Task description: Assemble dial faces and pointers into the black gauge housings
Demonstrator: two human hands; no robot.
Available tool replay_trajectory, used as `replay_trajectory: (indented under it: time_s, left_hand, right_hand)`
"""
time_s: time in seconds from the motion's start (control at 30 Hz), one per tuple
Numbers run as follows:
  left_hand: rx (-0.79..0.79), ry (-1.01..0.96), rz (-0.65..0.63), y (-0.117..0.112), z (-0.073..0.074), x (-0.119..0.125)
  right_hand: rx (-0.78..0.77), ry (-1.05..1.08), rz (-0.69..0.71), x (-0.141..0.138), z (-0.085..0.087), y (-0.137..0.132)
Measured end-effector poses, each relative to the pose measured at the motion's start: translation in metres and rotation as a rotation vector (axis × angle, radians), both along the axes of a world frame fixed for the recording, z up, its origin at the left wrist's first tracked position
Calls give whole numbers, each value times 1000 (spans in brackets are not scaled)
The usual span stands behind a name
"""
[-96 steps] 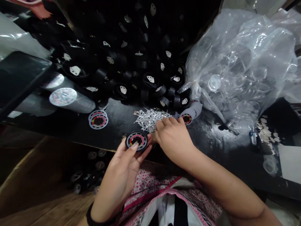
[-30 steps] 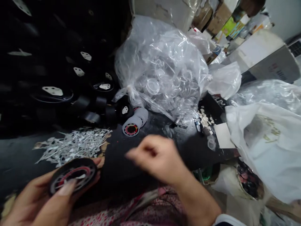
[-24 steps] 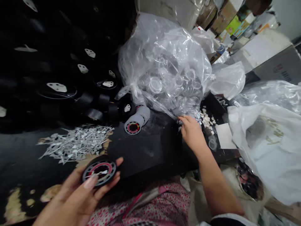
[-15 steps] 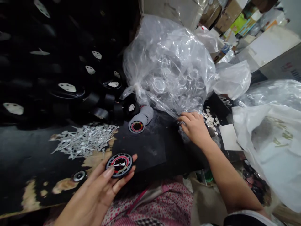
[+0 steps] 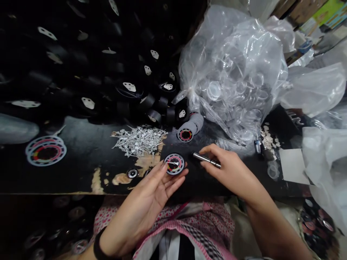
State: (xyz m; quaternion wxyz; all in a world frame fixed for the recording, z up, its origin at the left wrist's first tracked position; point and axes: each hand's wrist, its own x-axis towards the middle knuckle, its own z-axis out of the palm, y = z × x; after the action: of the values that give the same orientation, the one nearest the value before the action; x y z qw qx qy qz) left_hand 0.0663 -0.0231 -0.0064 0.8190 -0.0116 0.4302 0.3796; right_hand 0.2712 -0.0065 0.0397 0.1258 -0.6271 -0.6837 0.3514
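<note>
My left hand [image 5: 151,189] holds a round black gauge [image 5: 175,164] at its fingertips, thumb on the rim; the dial has a red, white and coloured ring and a small white pointer. My right hand [image 5: 229,169] grips a slim metal rod-shaped tool [image 5: 207,160], its tip pointing left toward the gauge, a short gap away. Just beyond the gauge lies a pile of small white pointers [image 5: 139,139] on the black worktop [image 5: 81,166]. A stack of dial faces [image 5: 189,129] lies on its side behind.
Many black round housings [image 5: 130,86] are heaped at the back. A big clear bag of transparent covers [image 5: 233,76] fills the back right, with more plastic bags [image 5: 322,144] at the right. Printed dial discs [image 5: 45,151] lie at the left. A small metal ring [image 5: 132,173] sits near the worktop edge.
My right hand went from the pointer pile to the foot of the clear bag, took the metal tool and came back beside the gauge. The left hand kept the gauge, which now carries a pointer.
</note>
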Motion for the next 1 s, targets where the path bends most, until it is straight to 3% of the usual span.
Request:
replay_trajectory:
  time_s: [0.17,0.3,0.43,0.53,0.6,0.73,1.0]
  left_hand:
    - [18,-39,-20,-2,-3,-2]
    - [4,-59,-6,-2,-3,0]
    - [46,-69,8,-3,-4,1]
    - [57,-77,-8,-3,-5,1]
    - [64,-86,-19,-3,-5,2]
    - [95,-119,-49,-3,-7,5]
    - [104,-139,-64,-4,-15,5]
  right_hand:
    - [97,-33,16,0,12,8]
    - [220,156,19,-8,-7,11]
    - [263,531,-123,-24,-27,6]
    - [285,969,-321,-41,-21,3]
    - [284,1138,-343,-51,-11,4]
    - [199,1109,-297,-66,-2,5]
    - [184,894,-119,-72,-16,0]
